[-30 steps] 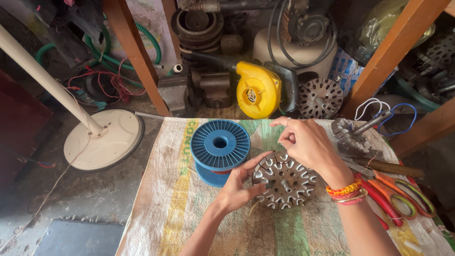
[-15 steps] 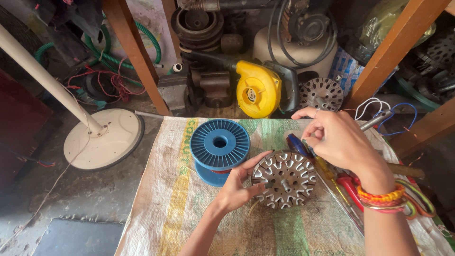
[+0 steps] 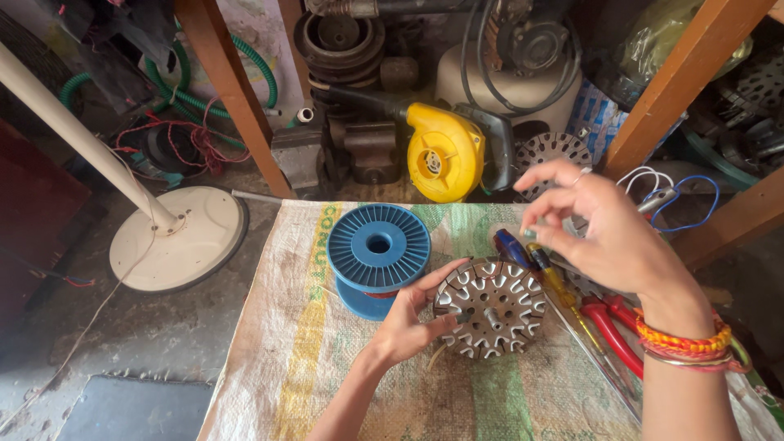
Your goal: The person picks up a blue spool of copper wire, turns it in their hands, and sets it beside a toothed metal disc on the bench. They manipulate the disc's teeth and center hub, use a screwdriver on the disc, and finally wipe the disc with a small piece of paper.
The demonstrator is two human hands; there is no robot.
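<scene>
A round metal stator core (image 3: 494,310) with many teeth lies on a woven sack (image 3: 302,359). My left hand (image 3: 408,322) grips its left edge, thumb on top and fingers curled underneath. A blue plastic spool (image 3: 378,245) stands just behind that hand, with a little red wire showing beneath its flange. My right hand (image 3: 608,237) hovers above the tools to the right of the core. Its thumb and forefinger are pinched together and the other fingers are spread. I see nothing between the pinched fingertips.
Screwdrivers (image 3: 547,273) and red-handled pliers (image 3: 612,322) lie right of the core. A yellow blower (image 3: 441,159) and motor parts crowd the back. Wooden legs (image 3: 233,90) rise on both sides. A white fan-stand base (image 3: 175,237) sits on the floor at left.
My right hand has drawn away from above the core, moving right and upward with fingers pinched. The left hand keeps its hold on the core.
</scene>
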